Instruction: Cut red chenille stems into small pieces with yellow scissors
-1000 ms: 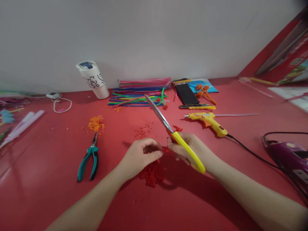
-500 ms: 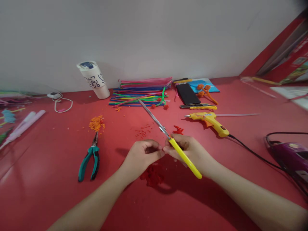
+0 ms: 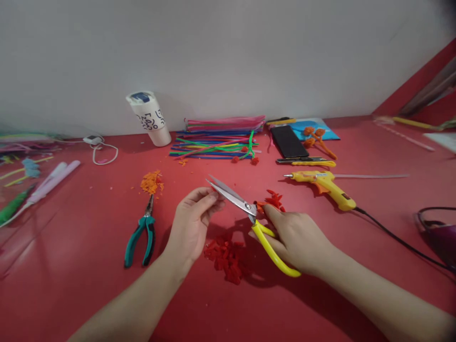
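Yellow-handled scissors (image 3: 278,254) are gripped in my right hand (image 3: 301,240), their blades parted slightly and pointing up to the left. My left hand (image 3: 188,223) is closed in a pinch at the blade tips. A small red piece (image 3: 214,189) shows between its fingertips and the blades, mostly hidden. Below the scissors lies a heap of red fuzzy pieces (image 3: 230,261) on the red table (image 3: 199,308). Smaller red pointed pieces (image 3: 275,197) lie just beyond my right fingers.
Teal pliers (image 3: 140,237) lie left of my hands, below orange scraps (image 3: 151,182). Farther back are coloured pipe cleaners (image 3: 213,142), a white tumbler (image 3: 153,118) and a black phone (image 3: 290,141). A yellow glue gun (image 3: 324,183) with its cord lies to the right.
My right hand has turned the scissors into a working grip, and the blades have parted. My hands have moved apart, the left one going up and left to the blade tips.
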`<state>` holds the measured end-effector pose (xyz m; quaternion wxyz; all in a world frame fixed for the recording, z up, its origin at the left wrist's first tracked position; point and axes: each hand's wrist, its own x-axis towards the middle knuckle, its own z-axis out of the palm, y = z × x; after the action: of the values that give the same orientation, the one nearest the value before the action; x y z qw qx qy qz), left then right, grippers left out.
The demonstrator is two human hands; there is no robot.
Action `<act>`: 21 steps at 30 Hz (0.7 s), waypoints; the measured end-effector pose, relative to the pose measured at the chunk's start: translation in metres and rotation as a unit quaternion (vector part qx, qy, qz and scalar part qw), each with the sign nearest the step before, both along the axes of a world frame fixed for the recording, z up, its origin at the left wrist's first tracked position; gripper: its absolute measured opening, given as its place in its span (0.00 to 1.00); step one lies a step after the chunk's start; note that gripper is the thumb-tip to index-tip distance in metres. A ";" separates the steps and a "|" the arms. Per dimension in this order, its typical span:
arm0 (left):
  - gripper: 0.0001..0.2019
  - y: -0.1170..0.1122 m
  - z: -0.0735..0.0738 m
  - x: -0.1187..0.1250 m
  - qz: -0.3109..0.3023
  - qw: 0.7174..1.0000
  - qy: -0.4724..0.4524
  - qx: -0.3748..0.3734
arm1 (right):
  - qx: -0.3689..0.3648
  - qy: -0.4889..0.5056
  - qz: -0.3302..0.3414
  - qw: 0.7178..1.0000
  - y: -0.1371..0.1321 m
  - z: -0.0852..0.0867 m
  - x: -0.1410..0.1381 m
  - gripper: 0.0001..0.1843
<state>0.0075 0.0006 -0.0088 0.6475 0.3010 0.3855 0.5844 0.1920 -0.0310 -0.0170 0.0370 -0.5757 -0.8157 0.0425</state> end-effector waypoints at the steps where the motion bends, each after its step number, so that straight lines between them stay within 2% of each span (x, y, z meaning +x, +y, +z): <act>1: 0.01 0.000 0.001 0.000 0.003 1.000 -0.002 0.002 | 0.001 -0.007 0.004 1.000 0.000 -0.001 0.000 0.21; 12: 0.02 0.001 0.002 -0.002 -0.004 1.000 -0.002 0.025 | 0.024 -0.018 0.028 0.999 -0.001 -0.001 -0.001 0.23; 21: 0.02 0.002 0.002 -0.003 -0.014 0.999 -0.006 0.044 | 0.023 -0.019 0.031 0.999 -0.001 0.000 0.000 0.19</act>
<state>0.0042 0.0027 -0.0068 0.6443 0.3308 0.3513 0.5934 0.1920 -0.0315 -0.0173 0.0336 -0.5500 -0.8344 0.0144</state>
